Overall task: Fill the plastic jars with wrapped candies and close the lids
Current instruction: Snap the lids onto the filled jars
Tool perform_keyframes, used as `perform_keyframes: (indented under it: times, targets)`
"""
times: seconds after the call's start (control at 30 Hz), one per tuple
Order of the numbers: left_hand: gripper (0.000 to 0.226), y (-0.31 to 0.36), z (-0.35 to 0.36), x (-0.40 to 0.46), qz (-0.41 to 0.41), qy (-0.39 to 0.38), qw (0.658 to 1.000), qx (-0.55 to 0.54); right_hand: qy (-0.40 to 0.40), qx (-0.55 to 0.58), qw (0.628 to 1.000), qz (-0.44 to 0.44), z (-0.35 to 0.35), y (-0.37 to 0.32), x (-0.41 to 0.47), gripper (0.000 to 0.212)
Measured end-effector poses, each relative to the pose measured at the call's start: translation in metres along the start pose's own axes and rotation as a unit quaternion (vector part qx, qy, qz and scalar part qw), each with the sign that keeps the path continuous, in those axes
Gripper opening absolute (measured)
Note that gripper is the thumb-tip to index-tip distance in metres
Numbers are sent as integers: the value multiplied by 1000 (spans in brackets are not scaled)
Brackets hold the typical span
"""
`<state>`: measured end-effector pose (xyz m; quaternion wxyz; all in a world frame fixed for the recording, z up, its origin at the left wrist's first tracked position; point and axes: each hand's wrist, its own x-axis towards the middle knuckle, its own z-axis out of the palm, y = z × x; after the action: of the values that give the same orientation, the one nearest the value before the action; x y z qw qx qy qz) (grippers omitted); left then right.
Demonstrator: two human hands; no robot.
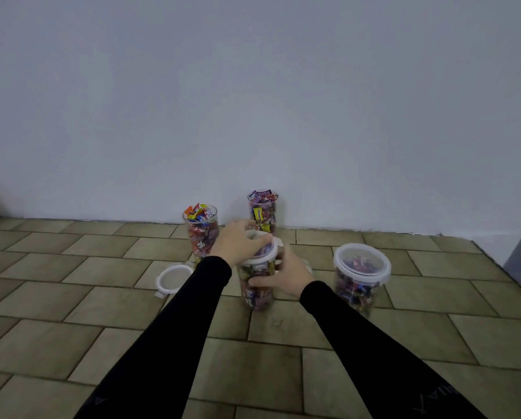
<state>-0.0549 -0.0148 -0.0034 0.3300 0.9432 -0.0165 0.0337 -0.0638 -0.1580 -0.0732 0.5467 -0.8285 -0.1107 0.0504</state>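
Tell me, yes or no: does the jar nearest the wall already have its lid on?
No: the jar nearest the wall stands open, with wrapped candies sticking up above its rim and no lid over them.

We see four clear candy-filled jars mid-frame: centre jar [257, 285] lidded, right jar [359, 282] lidded, two rear jars [201, 231] [263, 211] open; loose lid [173, 278] lies left.

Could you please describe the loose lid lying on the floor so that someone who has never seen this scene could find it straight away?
Start at the white wall and find the open candy jar standing farthest left before it. On the tiled floor just in front of that jar lies the loose lid. It is the only lid flat on the tiles; the others sit on jars.
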Motion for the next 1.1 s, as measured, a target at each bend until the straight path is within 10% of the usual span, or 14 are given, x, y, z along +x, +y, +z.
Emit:
perform_keyframes:
  times: [0.23, 0.73, 1.1]
  targets:
    - [77, 0, 8, -8, 9, 28, 1000, 11, 20, 38, 999, -13, 6, 8, -5, 130]
    - [67, -5, 19, -10, -8, 104, 991, -86, 34, 74, 995, -53, 10, 13, -3, 101]
    - [89, -38, -13, -19, 133, -27, 991, 6, 11, -2, 999, -50, 6, 11, 1, 93]
